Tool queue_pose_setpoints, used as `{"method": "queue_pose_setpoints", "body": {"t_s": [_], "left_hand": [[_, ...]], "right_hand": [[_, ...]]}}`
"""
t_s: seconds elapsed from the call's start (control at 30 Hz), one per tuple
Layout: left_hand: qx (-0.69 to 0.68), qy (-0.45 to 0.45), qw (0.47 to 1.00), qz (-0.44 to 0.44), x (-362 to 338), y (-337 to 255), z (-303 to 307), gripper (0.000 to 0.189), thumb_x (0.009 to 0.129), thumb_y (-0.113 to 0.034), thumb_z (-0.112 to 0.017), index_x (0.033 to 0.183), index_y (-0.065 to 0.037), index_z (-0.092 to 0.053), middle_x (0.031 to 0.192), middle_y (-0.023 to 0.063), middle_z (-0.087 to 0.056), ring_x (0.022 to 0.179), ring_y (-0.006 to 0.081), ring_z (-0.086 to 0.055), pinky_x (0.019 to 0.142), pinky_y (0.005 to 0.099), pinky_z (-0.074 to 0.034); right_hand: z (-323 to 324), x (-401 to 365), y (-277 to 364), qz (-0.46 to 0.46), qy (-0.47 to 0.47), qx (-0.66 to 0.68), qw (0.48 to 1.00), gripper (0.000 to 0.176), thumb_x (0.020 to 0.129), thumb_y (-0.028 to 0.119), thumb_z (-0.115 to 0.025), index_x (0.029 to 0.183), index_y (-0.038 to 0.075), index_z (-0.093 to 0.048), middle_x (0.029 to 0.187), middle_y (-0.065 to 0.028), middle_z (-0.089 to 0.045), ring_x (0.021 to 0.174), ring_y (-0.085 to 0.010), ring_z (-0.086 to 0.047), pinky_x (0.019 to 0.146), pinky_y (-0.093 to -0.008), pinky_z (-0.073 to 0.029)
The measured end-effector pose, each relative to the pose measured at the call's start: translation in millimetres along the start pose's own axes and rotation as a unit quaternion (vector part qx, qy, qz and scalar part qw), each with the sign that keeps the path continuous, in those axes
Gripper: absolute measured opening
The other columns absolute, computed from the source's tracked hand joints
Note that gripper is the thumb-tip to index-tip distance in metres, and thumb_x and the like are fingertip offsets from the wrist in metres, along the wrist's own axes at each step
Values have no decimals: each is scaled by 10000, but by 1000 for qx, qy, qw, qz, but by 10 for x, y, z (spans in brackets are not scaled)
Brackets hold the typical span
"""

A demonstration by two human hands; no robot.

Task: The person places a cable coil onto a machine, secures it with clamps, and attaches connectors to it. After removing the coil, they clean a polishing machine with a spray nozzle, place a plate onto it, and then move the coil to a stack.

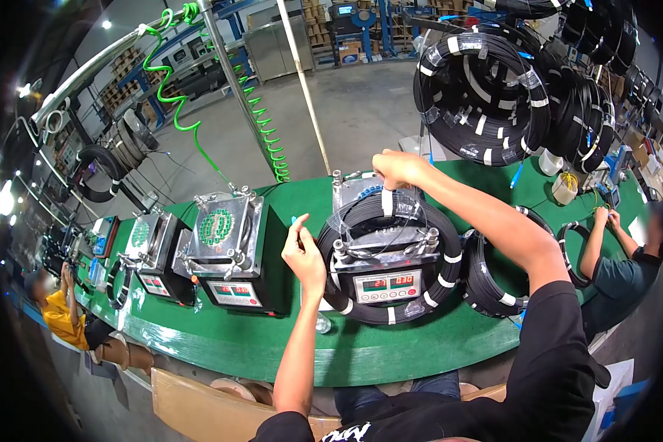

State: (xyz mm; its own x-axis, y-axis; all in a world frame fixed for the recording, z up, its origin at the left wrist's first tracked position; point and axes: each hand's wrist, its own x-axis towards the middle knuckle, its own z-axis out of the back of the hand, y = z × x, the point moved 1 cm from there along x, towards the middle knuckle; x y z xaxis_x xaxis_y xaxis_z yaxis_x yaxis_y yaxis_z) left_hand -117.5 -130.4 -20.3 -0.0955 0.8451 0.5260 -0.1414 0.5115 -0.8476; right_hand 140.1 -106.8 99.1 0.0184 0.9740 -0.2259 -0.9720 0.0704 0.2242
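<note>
My left hand point(304, 254) is raised left of the middle machine, thumb and fingertips pinched on a small blue cable connector point(294, 220). My right hand point(398, 168) reaches over the back of that machine, its fingers closed and pointing down; whatever they grip is hidden. Just below them, a row of blue connectors point(370, 191) lines the metal fixture on top. A coil of black cable point(450, 271) with white tape bands hangs around the machine point(387, 286), which has a lit red display. Thin dark fibre strands cross in front of the fixture.
Two similar machines point(232, 250) point(153, 247) with green-studded round plates stand to the left on the green table point(287, 340). More black cable coils point(486, 276) lie at right; others point(482, 99) hang above. Co-workers point(626, 272) point(65, 317) sit at both ends. A green spiral hose point(171, 96) hangs behind.
</note>
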Motion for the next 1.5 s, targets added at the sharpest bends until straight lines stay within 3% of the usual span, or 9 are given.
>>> {"method": "queue_pose_setpoints", "body": {"t_s": [0.2, 0.4, 0.43, 0.57, 0.67, 0.87, 1.0, 1.3, 1.5], "left_hand": [[15, 10, 1000, -3, 6, -18, 15, 307, 1030, -46, -482, 1239, -22, -705, 699, -35, -464, 612, 59, -368, 549, 273, -303], [14, -10, 997, -80, 46, -36, -15, 346, 1051, -51, -485, 1366, -13, -622, 676, 31, -509, 608, 103, -450, 574, 294, -390], [69, 30, 994, -75, 83, -76, 41, 408, 1062, -62, -480, 1467, -29, -517, 690, 65, -549, 615, 127, -498, 599, 311, -433], [-8, 17, 998, -56, 402, -324, 83, 363, 1099, -133, -439, 1443, -23, -410, 705, 40, -538, 596, 115, -554, 546, 286, -465], [-84, 51, 995, -16, 775, -472, 73, 174, 1103, -176, -467, 1191, -26, -474, 724, 35, -539, 452, 78, -483, 387, 231, -361], [130, 339, 925, -111, 1301, -534, -499, 209, 976, -143, -676, 1129, -5, -709, 660, 84, -673, 500, 98, -553, 479, 304, -434], [215, 522, 813, -144, 1352, -555, -839, 214, 921, -150, -705, 1013, 36, -754, 729, 154, -727, 655, 234, -723, 659, 355, -560], [251, 540, 758, -267, 1316, -595, -971, 204, 916, -190, -718, 1002, -13, -768, 814, 172, -743, 805, 351, -735, 784, 426, -577], [319, 563, 724, -237, 1294, -707, -1022, 220, 933, -229, -684, 987, -35, -774, 893, 197, -742, 890, 370, -724, 813, 463, -572]], "right_hand": [[-80, 99, -72, -18, 17, 21, 999, 177, 683, -33, -735, 834, -74, -653, 729, -173, -695, 590, -264, -721, 491, -365, -572], [-277, -120, -373, 24, -75, 248, 965, 331, 898, 252, -755, 904, -75, -705, 657, -144, -675, 560, -240, -698, 472, -384, -573], [-312, -245, -377, -1, -100, 279, 955, 427, 947, 371, -722, 1045, -45, -698, 733, -134, -694, 636, -197, -694, 577, -340, -568], [-765, -899, -440, 137, -264, 508, 809, 425, 1049, 277, -587, 1404, 45, -545, 1152, -146, -678, 1004, -167, -647, 885, -323, -516], [-1135, -1402, -465, 99, -358, 435, 820, 451, 1037, 234, -587, 1436, 33, -523, 1254, -168, -656, 1181, -247, -629, 1023, -377, -475], [-1719, -1706, -313, 10, -485, 343, 804, 480, 1023, 187, -569, 1462, 9, -495, 1247, -221, -627, 1121, -353, -634, 1002, -395, -472], [-1767, -1653, -331, 11, -519, 308, 798, 469, 1009, 165, -578, 1448, 13, -515, 1180, -226, -642, 1053, -375, -642, 949, -409, -493], [-1766, -1636, -324, 7, -529, 298, 795, 467, 987, 133, -593, 1434, 12, -531, 1133, -229, -648, 999, -386, -641, 913, -421, -499], [-1778, -1639, -314, 2, -528, 309, 791, 460, 988, 133, -595, 1428, 11, -536, 1140, -234, -651, 1011, -390, -642, 915, -421, -498]]}}
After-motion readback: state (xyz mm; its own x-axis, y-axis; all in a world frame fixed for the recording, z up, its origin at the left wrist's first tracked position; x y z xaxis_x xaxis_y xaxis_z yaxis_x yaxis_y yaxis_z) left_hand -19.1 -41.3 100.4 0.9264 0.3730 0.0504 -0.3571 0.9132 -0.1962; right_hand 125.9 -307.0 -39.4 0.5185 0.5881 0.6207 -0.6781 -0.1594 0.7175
